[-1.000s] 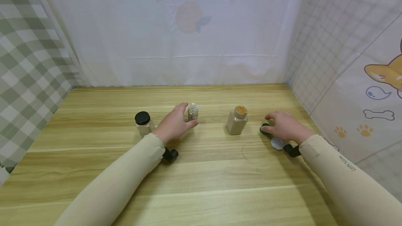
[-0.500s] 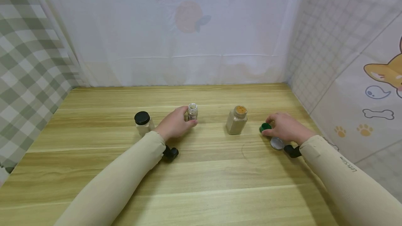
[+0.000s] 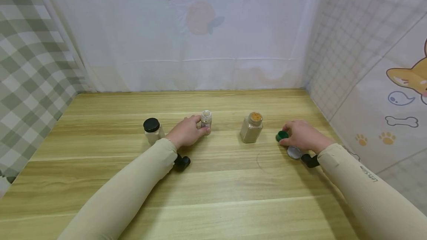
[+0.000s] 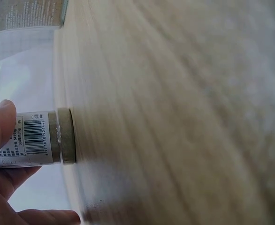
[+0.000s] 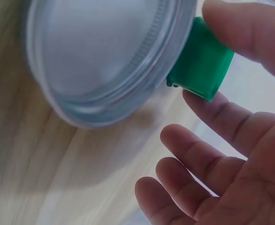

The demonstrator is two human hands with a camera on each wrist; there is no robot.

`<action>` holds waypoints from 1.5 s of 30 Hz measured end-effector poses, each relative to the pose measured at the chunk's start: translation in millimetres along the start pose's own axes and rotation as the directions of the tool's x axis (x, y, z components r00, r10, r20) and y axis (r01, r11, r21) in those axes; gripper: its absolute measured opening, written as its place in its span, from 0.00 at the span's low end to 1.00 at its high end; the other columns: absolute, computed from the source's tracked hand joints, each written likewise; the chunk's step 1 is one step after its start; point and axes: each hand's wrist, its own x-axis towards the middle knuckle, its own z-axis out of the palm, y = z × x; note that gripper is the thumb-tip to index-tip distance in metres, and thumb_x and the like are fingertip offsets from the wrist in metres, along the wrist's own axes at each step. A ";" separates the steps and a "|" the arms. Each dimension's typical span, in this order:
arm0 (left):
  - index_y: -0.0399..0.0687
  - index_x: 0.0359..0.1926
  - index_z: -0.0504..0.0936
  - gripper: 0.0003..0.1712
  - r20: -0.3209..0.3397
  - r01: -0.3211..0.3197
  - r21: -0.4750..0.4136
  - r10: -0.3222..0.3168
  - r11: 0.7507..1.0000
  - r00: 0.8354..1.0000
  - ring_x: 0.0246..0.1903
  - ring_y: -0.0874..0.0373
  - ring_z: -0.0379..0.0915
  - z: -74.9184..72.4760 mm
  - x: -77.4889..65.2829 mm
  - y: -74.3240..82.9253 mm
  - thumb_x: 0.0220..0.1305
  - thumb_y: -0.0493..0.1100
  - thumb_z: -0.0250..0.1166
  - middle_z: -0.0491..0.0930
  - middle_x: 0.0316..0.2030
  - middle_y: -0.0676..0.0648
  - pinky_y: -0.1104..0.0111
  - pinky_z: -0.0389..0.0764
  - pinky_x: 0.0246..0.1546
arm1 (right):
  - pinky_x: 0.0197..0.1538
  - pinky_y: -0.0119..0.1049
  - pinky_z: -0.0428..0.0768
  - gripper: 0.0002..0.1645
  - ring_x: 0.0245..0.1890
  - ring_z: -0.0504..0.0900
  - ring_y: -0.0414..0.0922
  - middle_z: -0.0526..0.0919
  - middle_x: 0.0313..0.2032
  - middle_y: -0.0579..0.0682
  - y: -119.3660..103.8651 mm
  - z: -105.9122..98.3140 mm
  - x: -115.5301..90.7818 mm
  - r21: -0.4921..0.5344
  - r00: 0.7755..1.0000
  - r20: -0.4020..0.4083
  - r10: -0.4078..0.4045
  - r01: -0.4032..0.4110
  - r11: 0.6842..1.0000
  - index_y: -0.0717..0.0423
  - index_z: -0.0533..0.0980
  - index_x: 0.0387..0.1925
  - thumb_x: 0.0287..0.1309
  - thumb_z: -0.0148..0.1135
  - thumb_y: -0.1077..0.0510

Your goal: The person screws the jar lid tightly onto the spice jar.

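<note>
My left hand (image 3: 188,132) grips a small clear glass jar (image 3: 206,119) with an uncapped mouth. In the left wrist view its label with a barcode (image 4: 33,136) faces the camera, and greyish-brown contents show at the base. On the right side, my right hand (image 3: 301,135) pinches a small green cap (image 5: 203,58) between thumb and index finger, while the other fingers stay spread. A silver lid (image 3: 294,152) lies just below that hand, and it looms large in front of the cap in the right wrist view.
Between the hands stands an uncapped square jar (image 3: 251,129) with orange-brown powder at its mouth. Beside my left wrist is a pale jar (image 3: 154,132) with a black lid. A curtain (image 3: 200,66) hangs behind the wooden table (image 3: 233,203).
The left fingers have closed round the small jar, which has shifted slightly right. My right thumb and finger have taken the green cap by its edge and tipped it a little.
</note>
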 end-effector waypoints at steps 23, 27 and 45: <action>0.53 0.78 0.68 0.36 0.012 0.033 0.065 -0.034 0.997 0.999 0.80 0.36 0.52 -0.7 -1.4 2.6 0.78 0.62 0.59 0.68 0.77 0.42 0.44 0.52 0.81 | 0.47 0.50 0.84 0.32 0.49 0.86 0.58 0.81 0.58 0.73 0.1 -2.1 1.6 0.085 0.998 0.024 0.050 -0.052 0.995 0.71 0.73 0.63 0.70 0.64 0.50; 0.52 0.78 0.67 0.36 0.011 0.031 0.078 -0.032 0.996 0.999 0.81 0.37 0.52 -0.5 -0.2 2.3 0.78 0.62 0.59 0.68 0.77 0.42 0.46 0.51 0.82 | 0.46 0.49 0.84 0.30 0.47 0.85 0.56 0.83 0.55 0.70 -2.7 -5.2 1.4 0.133 0.997 0.009 0.070 -0.071 0.989 0.69 0.72 0.62 0.71 0.62 0.50; 0.53 0.75 0.71 0.33 0.009 0.004 0.088 -0.005 0.996 1.000 0.80 0.42 0.56 0.9 1.3 1.7 0.78 0.61 0.59 0.70 0.76 0.43 0.49 0.47 0.83 | 0.50 0.55 0.82 0.25 0.50 0.84 0.60 0.85 0.54 0.68 -33.8 -37.5 5.3 0.187 0.981 -0.191 0.023 0.014 0.982 0.67 0.75 0.59 0.72 0.62 0.51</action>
